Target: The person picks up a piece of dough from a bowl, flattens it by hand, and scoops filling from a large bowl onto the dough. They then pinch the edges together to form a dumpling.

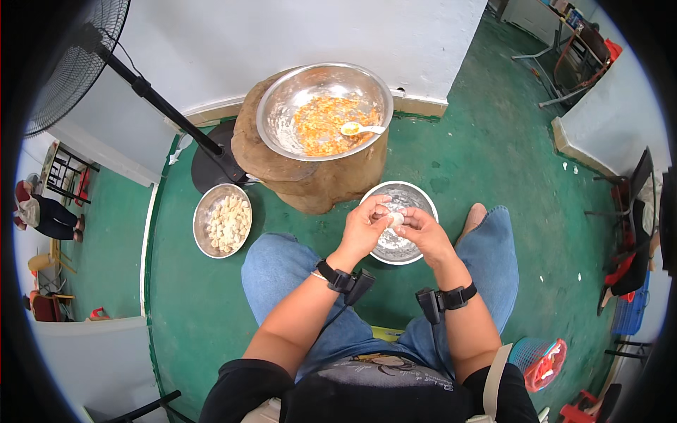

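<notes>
Both hands meet over a metal bowl dusted with white flour [398, 255] on the floor. My left hand [368, 221] and my right hand [423, 232] pinch a small piece of white dough [395, 219] between their fingertips. Ahead, a wide metal basin [280, 119] sits tilted on a wooden stump [317, 185]; it contains a chopped orange and pale mixture, and a white spoon [362, 129] rests inside. To the left on the floor, another metal bowl [198, 227] holds many small floured dough pieces [228, 223].
A black standing fan [158, 100] rises at the left beside the stump. A blue plastic basket with a red bag [537, 359] stands at the lower right. One person [50, 214] is at the far left, another [637, 248] sits at the far right.
</notes>
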